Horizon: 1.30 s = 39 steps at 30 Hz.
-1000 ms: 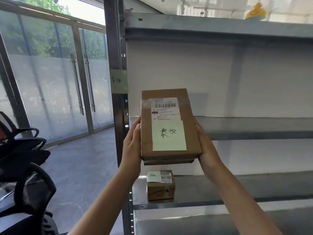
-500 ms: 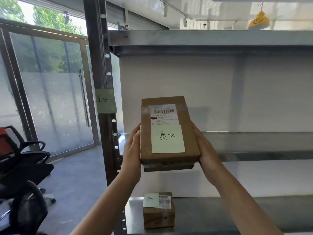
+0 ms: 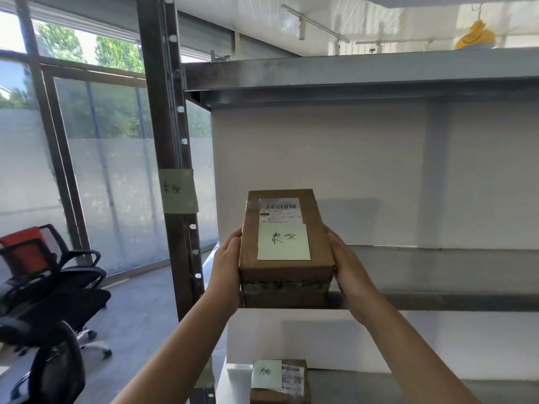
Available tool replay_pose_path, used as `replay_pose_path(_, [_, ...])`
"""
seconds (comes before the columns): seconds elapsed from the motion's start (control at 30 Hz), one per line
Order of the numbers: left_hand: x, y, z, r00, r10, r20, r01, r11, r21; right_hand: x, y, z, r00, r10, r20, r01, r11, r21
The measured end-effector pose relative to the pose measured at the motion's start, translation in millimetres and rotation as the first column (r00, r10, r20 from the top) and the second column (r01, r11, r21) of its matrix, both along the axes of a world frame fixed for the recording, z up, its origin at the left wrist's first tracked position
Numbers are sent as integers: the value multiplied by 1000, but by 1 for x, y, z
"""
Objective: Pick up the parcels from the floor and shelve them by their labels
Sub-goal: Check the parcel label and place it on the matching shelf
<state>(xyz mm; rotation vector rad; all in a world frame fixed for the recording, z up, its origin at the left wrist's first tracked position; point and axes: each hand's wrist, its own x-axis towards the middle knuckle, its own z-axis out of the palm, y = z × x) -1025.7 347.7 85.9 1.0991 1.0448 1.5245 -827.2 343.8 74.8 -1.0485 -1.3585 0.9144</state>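
Observation:
I hold a brown cardboard parcel (image 3: 285,269) with a shipping label and a pale green handwritten note on top. My left hand (image 3: 226,269) grips its left side and my right hand (image 3: 348,272) grips its right side. The parcel sits at the front edge of a grey metal shelf (image 3: 443,275); whether it rests on the shelf I cannot tell. A matching green note (image 3: 177,190) with the same handwriting is stuck on the shelf's dark upright post (image 3: 163,112). A second smaller parcel (image 3: 280,380) with its own green note lies on the shelf below.
Another metal shelf (image 3: 361,77) runs above, with a yellow object (image 3: 474,36) on top. White wall panels back the shelving. Black office chairs (image 3: 52,301), one carrying a red thing, stand at the left on the grey floor before frosted glass doors (image 3: 116,185).
My view has tilted upward and moved closer to the rack. The parcel in both hands has moved forward to the middle shelf's front edge.

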Motion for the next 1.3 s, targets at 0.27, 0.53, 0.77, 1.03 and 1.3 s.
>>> replay_pose_path(0.27, [5,22,-4,1000,21,-2,-22,993,-118,3,28,-14,1000,-2,-30,0,996,-85])
replay_pose_path(0.53, [1,36,-4,999,32,-15,-33,990,-139,3,52,-30,1000,8,-23,-11,992,-128])
replay_pose_path(0.77, [2,37,-8,1000,14,24,-10,982,-189,2,59,-35,1000,12,-9,-13,990,-142])
replay_pose_path(1.03, [5,40,-12,992,18,122,18,957,-288,3,57,-33,999,33,-28,-38,979,-202])
replay_pose_path(1.3, [4,39,-8,997,36,61,-18,963,-269,-2,45,-28,997,4,-76,-21,974,-225])
